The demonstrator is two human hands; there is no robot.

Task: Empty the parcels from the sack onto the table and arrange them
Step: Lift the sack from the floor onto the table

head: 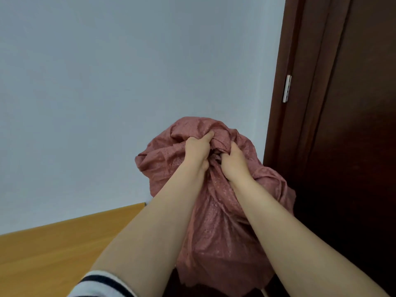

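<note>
Pale wall (107, 82) behind, dark door (353, 146) at right w/ a metal hinge (287, 88), wood table (53, 249) lower left. Pink woven sack (216, 232) is held up in front of the wall/door corner, and looks to hang just right of the table edge, not over it. Left hand (197, 151) and right hand (233, 161) sit close together near the top, each w/ fingers curled tight into a bunched fistful of the fabric. No parcels in view, so can't tell how full it is or which end is the mouth.

Risks, as I judge them:
- Sack not over the table: anything falling out prob. lands on the floor.
- Grip is on loose cloth only; a heavy load could slide the weave thru the fingers.
- A sudden dump could send parcels bouncing off the table edge.
- Door is near; a swing could knock it.
</note>
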